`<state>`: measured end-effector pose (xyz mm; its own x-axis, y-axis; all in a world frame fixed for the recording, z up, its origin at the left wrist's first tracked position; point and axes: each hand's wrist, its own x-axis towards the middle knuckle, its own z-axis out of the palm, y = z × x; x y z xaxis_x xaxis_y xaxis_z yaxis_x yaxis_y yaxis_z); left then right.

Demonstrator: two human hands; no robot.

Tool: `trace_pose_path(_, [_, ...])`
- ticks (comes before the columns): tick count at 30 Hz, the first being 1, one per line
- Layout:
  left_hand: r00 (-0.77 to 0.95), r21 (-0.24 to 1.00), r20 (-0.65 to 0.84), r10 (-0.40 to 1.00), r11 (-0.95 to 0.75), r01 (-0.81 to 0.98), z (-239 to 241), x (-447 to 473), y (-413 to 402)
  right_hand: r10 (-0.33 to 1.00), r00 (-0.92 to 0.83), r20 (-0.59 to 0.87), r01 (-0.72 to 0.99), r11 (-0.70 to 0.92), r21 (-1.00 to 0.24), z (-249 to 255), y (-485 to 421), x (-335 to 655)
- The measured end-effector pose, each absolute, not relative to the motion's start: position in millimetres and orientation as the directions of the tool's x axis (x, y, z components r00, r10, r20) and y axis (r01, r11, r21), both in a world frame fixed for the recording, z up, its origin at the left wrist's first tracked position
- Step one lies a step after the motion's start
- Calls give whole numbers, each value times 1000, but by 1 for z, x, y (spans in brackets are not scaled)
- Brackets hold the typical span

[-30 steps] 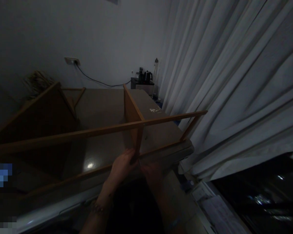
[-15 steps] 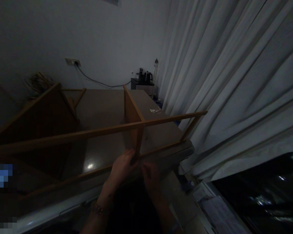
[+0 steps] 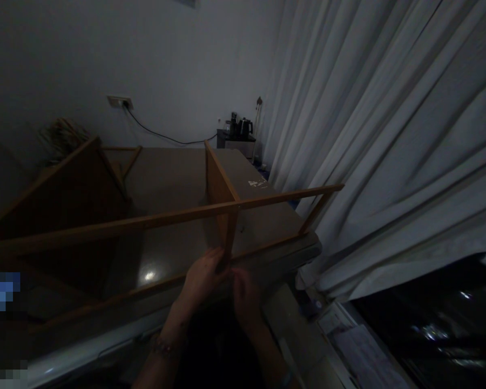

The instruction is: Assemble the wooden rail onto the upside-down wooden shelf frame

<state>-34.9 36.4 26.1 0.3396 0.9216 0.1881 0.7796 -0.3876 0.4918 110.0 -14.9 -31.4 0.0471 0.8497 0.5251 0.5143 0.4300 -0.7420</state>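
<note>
A wooden shelf frame [image 3: 166,219] lies on its back in a dim room, with an upright divider panel [image 3: 218,189] crossing its long front rail. My left hand [image 3: 202,278] rests against the lower end of the divider where it meets the near rail, fingers curled round the joint. My right hand [image 3: 245,297] is just to the right of it, fingers pinched together at the same joint. What the right fingers hold is too dark to make out.
White curtains [image 3: 380,135] hang along the right. A small cabinet with a kettle [image 3: 238,132] stands at the back wall, below a wall socket [image 3: 119,101] with a cable. Papers [image 3: 360,346] lie on the floor at lower right.
My right hand has drifted slightly left, closer to the joint and my left hand. The shelf frame has not moved.
</note>
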Motion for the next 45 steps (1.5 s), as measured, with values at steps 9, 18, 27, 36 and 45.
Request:
trace_pose_path(9, [332,503,205,921,-390,771,22,-35,36,849,-63,524,585,457,-670,-38,-11,119])
trace_pose_path(18, [336,481,224,915,-404,778,25,-34,34,797,-347,495,638,587,-498,-39,2,143])
trace_pose_path(27, [336,476,220,916,-402,782,23,-34,35,739,-460,492,636,661,-398,-25,0,154])
trace_pose_path(36, [343,482,217,914,-406,776,24,-35,35,717,-420,557,615,676,-406,-25,2,145])
trace_pose_path(45, [361,490,201,911,-413,768,22,-36,39,749,-325,578,579,640,-505,-28,3,135])
